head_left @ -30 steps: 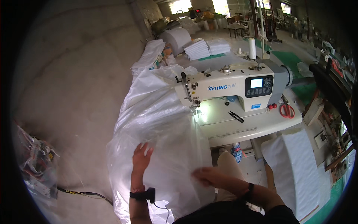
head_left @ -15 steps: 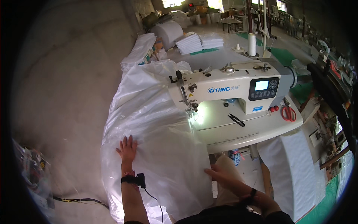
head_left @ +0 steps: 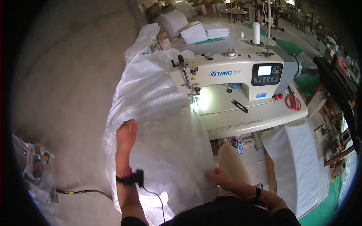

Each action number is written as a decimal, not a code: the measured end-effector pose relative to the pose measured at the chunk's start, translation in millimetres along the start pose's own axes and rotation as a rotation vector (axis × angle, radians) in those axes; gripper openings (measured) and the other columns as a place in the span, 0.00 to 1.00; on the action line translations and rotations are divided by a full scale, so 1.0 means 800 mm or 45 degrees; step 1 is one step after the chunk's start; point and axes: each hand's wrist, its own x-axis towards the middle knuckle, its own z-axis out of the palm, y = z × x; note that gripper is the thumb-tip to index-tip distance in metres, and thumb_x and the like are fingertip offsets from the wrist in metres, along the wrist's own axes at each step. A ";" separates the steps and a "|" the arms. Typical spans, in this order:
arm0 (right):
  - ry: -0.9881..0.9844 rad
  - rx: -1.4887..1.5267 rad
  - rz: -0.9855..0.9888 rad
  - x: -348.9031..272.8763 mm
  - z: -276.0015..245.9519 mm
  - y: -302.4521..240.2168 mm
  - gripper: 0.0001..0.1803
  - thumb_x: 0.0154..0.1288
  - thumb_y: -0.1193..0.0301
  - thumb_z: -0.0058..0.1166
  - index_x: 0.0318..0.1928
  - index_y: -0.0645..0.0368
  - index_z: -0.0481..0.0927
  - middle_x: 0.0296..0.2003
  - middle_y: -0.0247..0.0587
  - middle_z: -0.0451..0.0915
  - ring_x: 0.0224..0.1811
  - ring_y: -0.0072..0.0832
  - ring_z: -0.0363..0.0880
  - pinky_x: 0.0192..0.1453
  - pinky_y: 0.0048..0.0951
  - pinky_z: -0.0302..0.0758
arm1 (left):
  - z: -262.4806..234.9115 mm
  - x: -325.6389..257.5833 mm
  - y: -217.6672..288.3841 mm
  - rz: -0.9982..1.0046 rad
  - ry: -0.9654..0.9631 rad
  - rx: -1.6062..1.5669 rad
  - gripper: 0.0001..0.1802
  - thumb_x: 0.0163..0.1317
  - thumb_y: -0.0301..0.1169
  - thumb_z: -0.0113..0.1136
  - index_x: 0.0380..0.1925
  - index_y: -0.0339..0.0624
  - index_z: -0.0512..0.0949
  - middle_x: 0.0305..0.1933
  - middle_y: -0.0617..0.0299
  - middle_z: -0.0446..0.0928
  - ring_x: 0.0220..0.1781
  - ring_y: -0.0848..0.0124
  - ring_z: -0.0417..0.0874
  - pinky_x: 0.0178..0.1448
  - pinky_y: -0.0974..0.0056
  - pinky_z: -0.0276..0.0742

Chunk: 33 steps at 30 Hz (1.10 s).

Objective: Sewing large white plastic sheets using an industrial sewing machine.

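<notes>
A large white, shiny sheet (head_left: 166,150), seemingly thin plastic or woven cloth, hangs in folds over my lap and the left side of the sewing machine (head_left: 226,67). Its right edge runs up to the lit needle area below the machine's head. On the sheet's left part my left hand (head_left: 126,135) is closed, fingers curled into the material, slightly blurred. My right hand (head_left: 219,177) closes on the sheet's right edge, low by my knee; its fingertips are partly hidden. Black thread snips (head_left: 240,106) lie on the machine bed, right of the needle.
Red-handled scissors (head_left: 293,102) lie at the bed's right end beside two red balls (head_left: 278,96). Folded white stacks (head_left: 194,33), a large white roll (head_left: 171,23) and a thread cone (head_left: 256,34) stand behind. White sheeting (head_left: 290,162) hangs at right; a cable (head_left: 85,192) crosses the floor.
My left hand has gone from lying flat with spread fingers to curled, and moved slightly up the sheet. The right hand's fingers have closed at the edge. The view has shifted a little.
</notes>
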 end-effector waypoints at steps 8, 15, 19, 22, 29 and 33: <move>-0.039 0.139 -0.369 0.020 -0.013 -0.023 0.17 0.65 0.63 0.52 0.46 0.64 0.76 0.35 0.33 0.78 0.35 0.20 0.75 0.39 0.23 0.73 | 0.022 -0.208 0.197 0.349 -0.172 -0.205 0.13 0.54 0.38 0.62 0.34 0.42 0.78 0.32 0.57 0.79 0.37 0.59 0.79 0.41 0.57 0.74; 0.030 0.075 -0.620 0.039 -0.003 -0.039 0.17 0.67 0.62 0.49 0.47 0.63 0.75 0.36 0.32 0.77 0.36 0.17 0.73 0.39 0.22 0.71 | 0.043 -0.233 0.217 0.081 -0.603 -0.221 0.09 0.57 0.35 0.58 0.30 0.41 0.75 0.26 0.53 0.77 0.30 0.56 0.79 0.34 0.55 0.73; 0.138 -0.104 -0.654 0.039 0.005 -0.047 0.18 0.67 0.61 0.50 0.47 0.63 0.74 0.35 0.33 0.77 0.36 0.17 0.72 0.41 0.23 0.71 | 0.056 -0.246 0.224 0.409 -0.325 -0.294 0.09 0.58 0.34 0.57 0.31 0.40 0.75 0.22 0.53 0.76 0.27 0.55 0.80 0.35 0.55 0.74; 0.192 -0.180 -0.663 0.035 0.011 -0.057 0.19 0.66 0.60 0.51 0.47 0.64 0.73 0.35 0.36 0.77 0.36 0.19 0.73 0.41 0.25 0.72 | 0.065 -0.256 0.232 0.113 -0.682 -0.509 0.10 0.59 0.35 0.56 0.32 0.39 0.75 0.22 0.52 0.77 0.25 0.56 0.81 0.34 0.56 0.76; 0.582 -0.711 -0.708 0.054 0.017 -0.071 0.22 0.67 0.58 0.46 0.47 0.66 0.72 0.35 0.49 0.77 0.36 0.30 0.76 0.42 0.30 0.73 | 0.052 -0.256 0.235 0.027 -0.775 -0.587 0.13 0.61 0.39 0.56 0.35 0.39 0.75 0.23 0.51 0.78 0.24 0.58 0.82 0.31 0.58 0.76; 0.443 -0.252 -0.774 0.065 0.012 -0.069 0.23 0.67 0.57 0.45 0.48 0.65 0.72 0.35 0.51 0.78 0.36 0.30 0.77 0.41 0.32 0.72 | 0.055 -0.248 0.229 0.165 -0.479 -0.285 0.13 0.60 0.40 0.55 0.34 0.41 0.76 0.22 0.52 0.77 0.26 0.57 0.81 0.31 0.56 0.75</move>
